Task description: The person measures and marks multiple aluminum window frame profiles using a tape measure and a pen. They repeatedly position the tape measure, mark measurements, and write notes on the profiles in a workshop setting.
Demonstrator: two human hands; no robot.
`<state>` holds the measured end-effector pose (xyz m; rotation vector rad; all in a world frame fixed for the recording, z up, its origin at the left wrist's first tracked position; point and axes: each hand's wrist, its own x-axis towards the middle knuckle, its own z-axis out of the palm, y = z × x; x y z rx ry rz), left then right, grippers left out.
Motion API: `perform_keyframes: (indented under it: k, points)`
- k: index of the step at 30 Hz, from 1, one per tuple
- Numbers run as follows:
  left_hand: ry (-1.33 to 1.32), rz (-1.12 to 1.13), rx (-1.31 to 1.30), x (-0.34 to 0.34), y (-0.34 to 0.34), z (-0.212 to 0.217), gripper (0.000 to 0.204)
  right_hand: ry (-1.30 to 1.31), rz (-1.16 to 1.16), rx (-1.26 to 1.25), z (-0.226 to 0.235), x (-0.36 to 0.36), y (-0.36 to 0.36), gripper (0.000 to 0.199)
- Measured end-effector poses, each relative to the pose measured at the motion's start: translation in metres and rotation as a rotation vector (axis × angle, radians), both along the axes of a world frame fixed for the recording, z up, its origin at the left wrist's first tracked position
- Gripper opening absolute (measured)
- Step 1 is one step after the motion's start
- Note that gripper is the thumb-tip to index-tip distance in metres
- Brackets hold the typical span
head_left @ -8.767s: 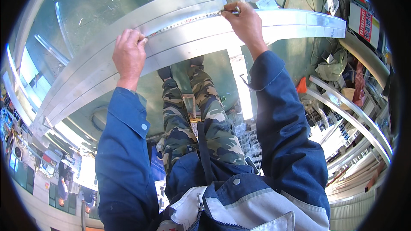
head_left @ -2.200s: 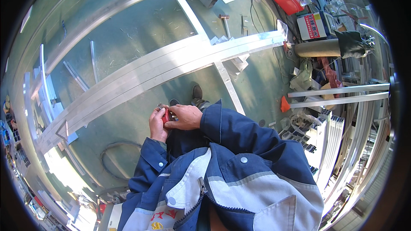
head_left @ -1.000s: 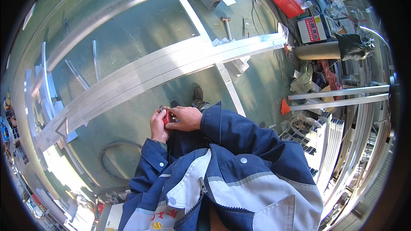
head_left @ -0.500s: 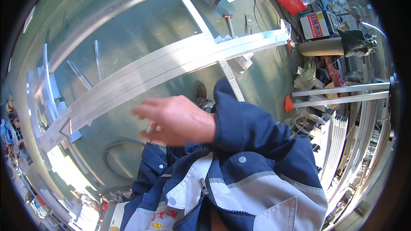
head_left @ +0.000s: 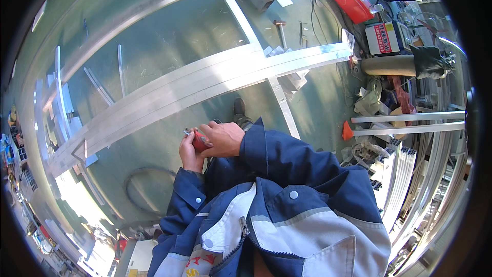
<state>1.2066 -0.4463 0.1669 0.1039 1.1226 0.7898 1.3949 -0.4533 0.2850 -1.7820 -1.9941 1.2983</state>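
In front of my body, both hands meet around a small red object [head_left: 199, 143] with a silvery end; its kind is too covered by fingers to tell. My left hand [head_left: 189, 157] is closed around it from the left. From the other side my right hand [head_left: 225, 137] comes over it, fingers bent against the red body and partly hiding it. Just beyond the hands lies a long flat silver metal profile frame [head_left: 169, 92], with a crossbar [head_left: 283, 107] running toward me. The hands do not touch the frame.
Beyond the frame a hammer [head_left: 281, 32] lies on the green floor. Farther right are a red case [head_left: 351, 2], a white box [head_left: 378, 39] and a tan roll [head_left: 388, 65]. Two metal bars [head_left: 410, 116] jut in from the right, above stacked profiles [head_left: 392, 184]. A hose [head_left: 130, 187] curls on the left.
My right hand has drawn down and in from above my left hand, which was mostly hidden. Now both hands are together on the red object, and the view has shifted slightly.
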Motion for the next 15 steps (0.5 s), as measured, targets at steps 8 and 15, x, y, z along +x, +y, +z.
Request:
perform_keyframes:
  k: [8,15]
  points:
    - [0.089,0.012,-0.077,0.005,0.007,0.007,0.016,0.178,-0.08,-0.072,-0.081,0.012,0.0,0.05]
    - [0.271,-0.168,-0.051,0.004,0.018,0.02,0.025,0.238,-0.086,-0.143,-0.117,0.026,0.022,0.037]
